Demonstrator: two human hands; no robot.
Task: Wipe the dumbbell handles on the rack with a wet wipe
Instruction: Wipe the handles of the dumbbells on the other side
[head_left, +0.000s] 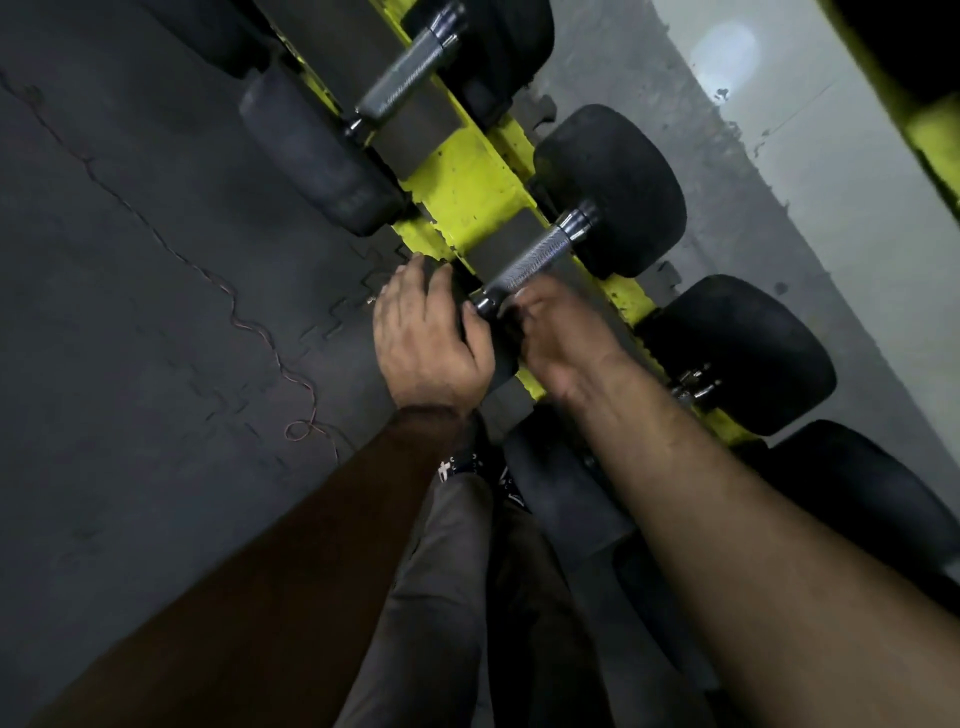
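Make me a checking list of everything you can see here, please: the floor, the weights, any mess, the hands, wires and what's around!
Surface: dark rubber floor mats, interlocking seams visible.
Job's things: yellow rack holds black dumbbells; knurled metal handle being worked on; second handle further along. Wet wipe: not clearly seen, blurred under the right hand.
Clutter: nothing seen.
Hands: left hand grips the near dumbbell head, fingers curled over it; right hand on the near end of the handle, blurred.
Cables: thin cord snaking across the mats.
Surroundings: pale grey floor beyond the rack; the person's grey trouser leg below.
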